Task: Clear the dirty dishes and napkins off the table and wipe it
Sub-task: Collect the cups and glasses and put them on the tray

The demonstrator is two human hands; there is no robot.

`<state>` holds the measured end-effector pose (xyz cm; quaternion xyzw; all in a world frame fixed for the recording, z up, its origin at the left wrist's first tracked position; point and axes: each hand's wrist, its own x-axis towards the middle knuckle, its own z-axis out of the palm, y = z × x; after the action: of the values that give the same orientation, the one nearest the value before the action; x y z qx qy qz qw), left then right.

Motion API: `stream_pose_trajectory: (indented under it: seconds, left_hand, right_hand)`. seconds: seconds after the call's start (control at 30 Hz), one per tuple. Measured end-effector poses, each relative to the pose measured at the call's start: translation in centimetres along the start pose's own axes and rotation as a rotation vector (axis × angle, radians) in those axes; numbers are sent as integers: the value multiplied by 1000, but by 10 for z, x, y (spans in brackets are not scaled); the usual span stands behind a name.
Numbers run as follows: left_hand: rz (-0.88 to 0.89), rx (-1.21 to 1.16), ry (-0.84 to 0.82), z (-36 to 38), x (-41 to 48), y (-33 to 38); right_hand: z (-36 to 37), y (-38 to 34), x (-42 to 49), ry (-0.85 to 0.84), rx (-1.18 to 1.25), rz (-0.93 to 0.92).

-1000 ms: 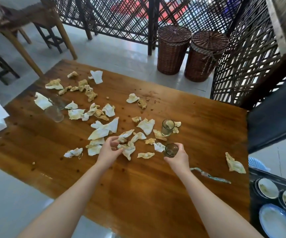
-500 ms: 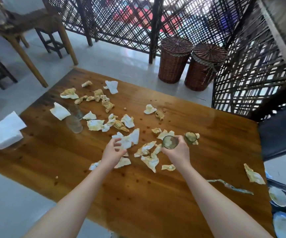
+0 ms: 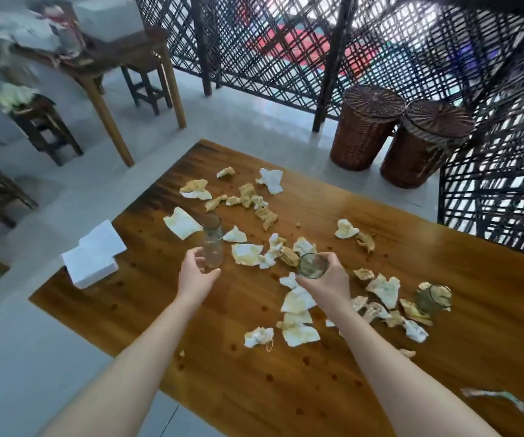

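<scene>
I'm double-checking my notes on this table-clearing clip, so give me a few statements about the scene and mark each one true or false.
1. The right hand holds a glass. True.
2. The left hand grips a napkin. False: it holds nothing and is open beside a clear glass.
3. Two lidded wicker baskets stand on the floor beyond the table. True.
4. The table is free of napkins. False: many soiled napkins lie scattered on it.
</scene>
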<state>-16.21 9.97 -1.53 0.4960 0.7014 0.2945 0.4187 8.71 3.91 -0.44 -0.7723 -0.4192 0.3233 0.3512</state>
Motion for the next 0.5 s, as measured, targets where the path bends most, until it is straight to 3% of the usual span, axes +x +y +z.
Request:
stream_pose_trajectory:
  seconds: [0.5]
  left_hand:
    - [-24, 147, -110, 15, 78, -16]
  right_hand:
    - [23, 13, 23, 52, -26, 114]
